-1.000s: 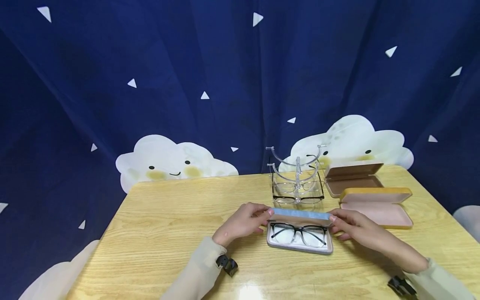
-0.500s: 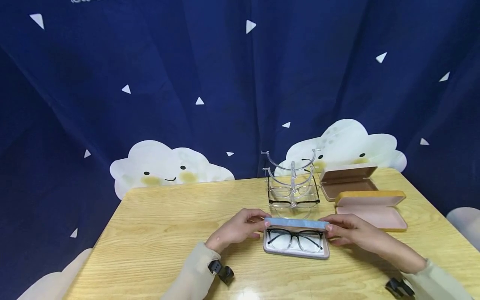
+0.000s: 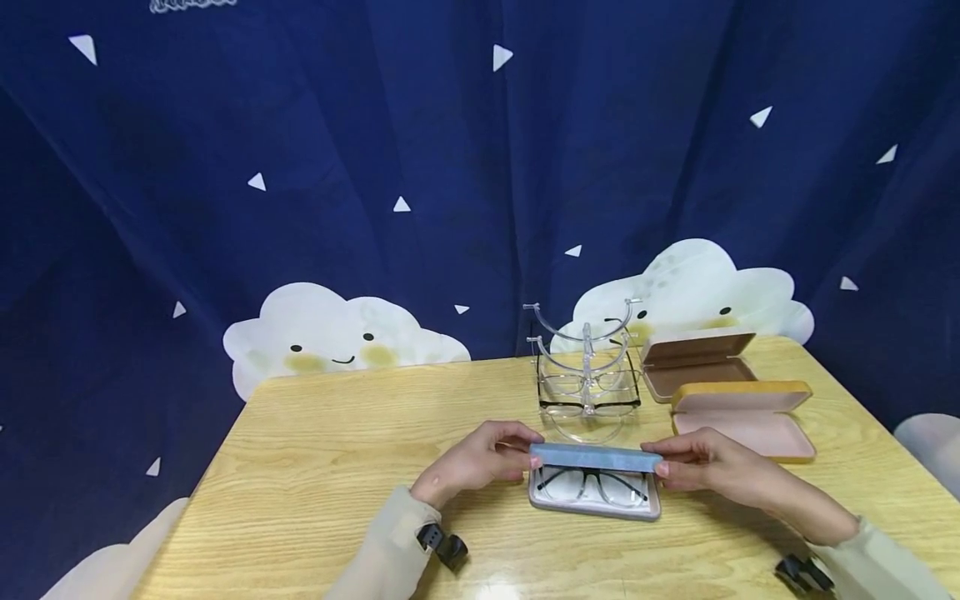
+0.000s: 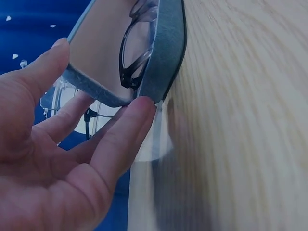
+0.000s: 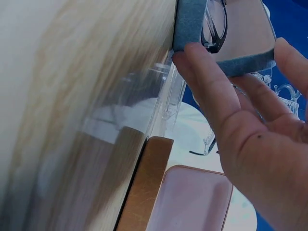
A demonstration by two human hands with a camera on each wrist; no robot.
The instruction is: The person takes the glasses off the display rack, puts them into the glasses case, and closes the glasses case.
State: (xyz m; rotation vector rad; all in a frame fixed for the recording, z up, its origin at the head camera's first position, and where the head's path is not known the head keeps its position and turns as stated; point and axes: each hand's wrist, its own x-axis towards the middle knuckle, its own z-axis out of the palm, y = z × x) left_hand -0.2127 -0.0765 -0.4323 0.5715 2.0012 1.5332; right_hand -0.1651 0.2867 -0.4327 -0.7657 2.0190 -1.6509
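A blue glasses case (image 3: 594,457) stands on the table with its lid partly lowered. Inside lies a pair of black-and-clear eyeglasses (image 3: 592,474) with folded temples, the upper rim hidden by the lid. My left hand (image 3: 483,461) holds the lid's left end, thumb at its front edge and fingers behind. At the other end my right hand (image 3: 712,468) grips the lid in the same way. In the left wrist view the thumb touches the lid rim and the fingers reach the hinge side of the case (image 4: 166,57).
Behind the case stands a clear display stand (image 3: 587,358) carrying several eyeglasses. To its right, an orange glasses case (image 3: 742,425) and a brown-lined glasses case (image 3: 697,375) stand open. The wooden table (image 3: 337,450) meets a blue curtain (image 3: 375,125) at the back.
Both hands have tipped the blue case's lid forward and down, so it covers more of the eyeglasses. The head view has also shifted slightly.
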